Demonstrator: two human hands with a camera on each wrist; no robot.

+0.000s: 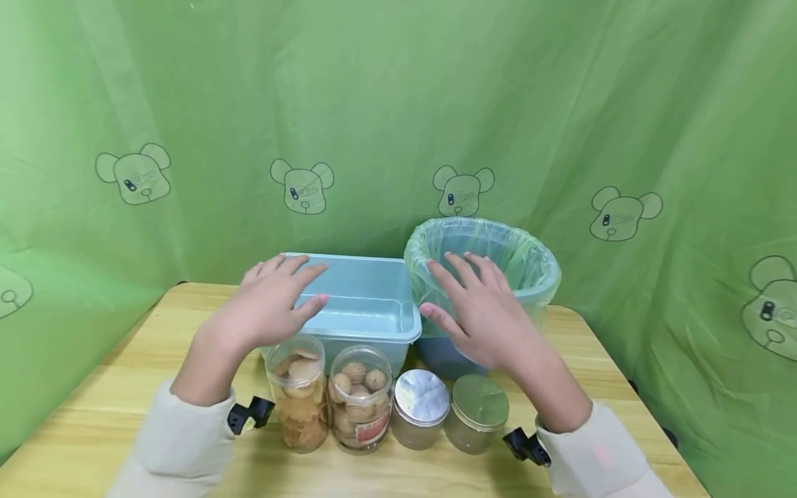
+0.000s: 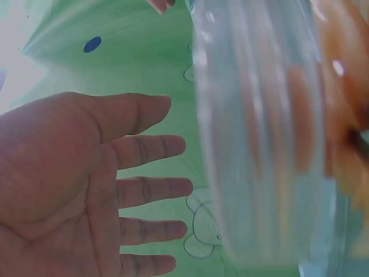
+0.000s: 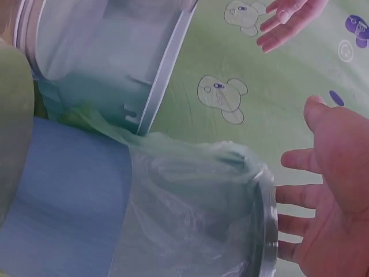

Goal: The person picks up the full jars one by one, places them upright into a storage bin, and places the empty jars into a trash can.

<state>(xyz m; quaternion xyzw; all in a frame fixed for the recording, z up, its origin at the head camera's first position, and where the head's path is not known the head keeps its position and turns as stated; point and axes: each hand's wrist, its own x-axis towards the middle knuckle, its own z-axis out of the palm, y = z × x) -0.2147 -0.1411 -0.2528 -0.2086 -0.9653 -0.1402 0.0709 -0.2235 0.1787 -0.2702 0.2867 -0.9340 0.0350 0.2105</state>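
Two hands hover with fingers spread, holding nothing: left hand (image 1: 268,304) over the pale blue bin (image 1: 367,304), right hand (image 1: 479,311) before the bag-lined bucket (image 1: 535,270). Four clear jars (image 1: 361,408) stand in a row just below, two showing cookies, two foil-sealed. Wooden surface (image 1: 93,429); green bear-print cloth (image 1: 373,104) behind.

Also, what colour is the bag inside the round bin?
The bag is a see-through light green, over a blue bin. The head view shows it best.
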